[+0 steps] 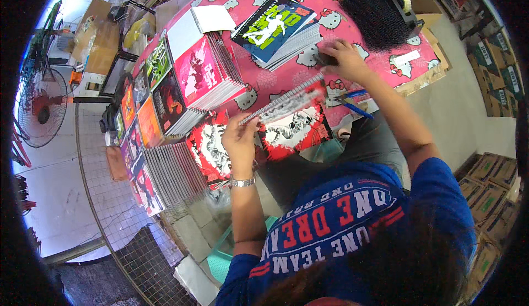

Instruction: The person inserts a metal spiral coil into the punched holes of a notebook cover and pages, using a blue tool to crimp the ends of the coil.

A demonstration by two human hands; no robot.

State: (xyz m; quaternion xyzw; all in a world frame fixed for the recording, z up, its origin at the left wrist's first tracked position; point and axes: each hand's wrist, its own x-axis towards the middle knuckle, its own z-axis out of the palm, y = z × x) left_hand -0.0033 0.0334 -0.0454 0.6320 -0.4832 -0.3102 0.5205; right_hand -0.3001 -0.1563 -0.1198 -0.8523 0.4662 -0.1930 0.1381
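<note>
My left hand, with a metal-band watch at the wrist, is closed on the left end of a spiral-bound notebook, whose wire edge slants up to the right. Its far end is blurred. Below it shows a red, black and white cover; whether this belongs to the held notebook I cannot tell. Just above the notebook's right end is my right hand, its fingers curled on a small dark thing that I cannot make out. Beside my left hand lies a similar red-and-white notebook.
Stacks of notebooks with pink, dark and orange covers fill the table's left side. A blue-and-green notebook pile lies farther back. Black binding coils and a tape dispenser are at right. Blue-handled tools lie near the front edge.
</note>
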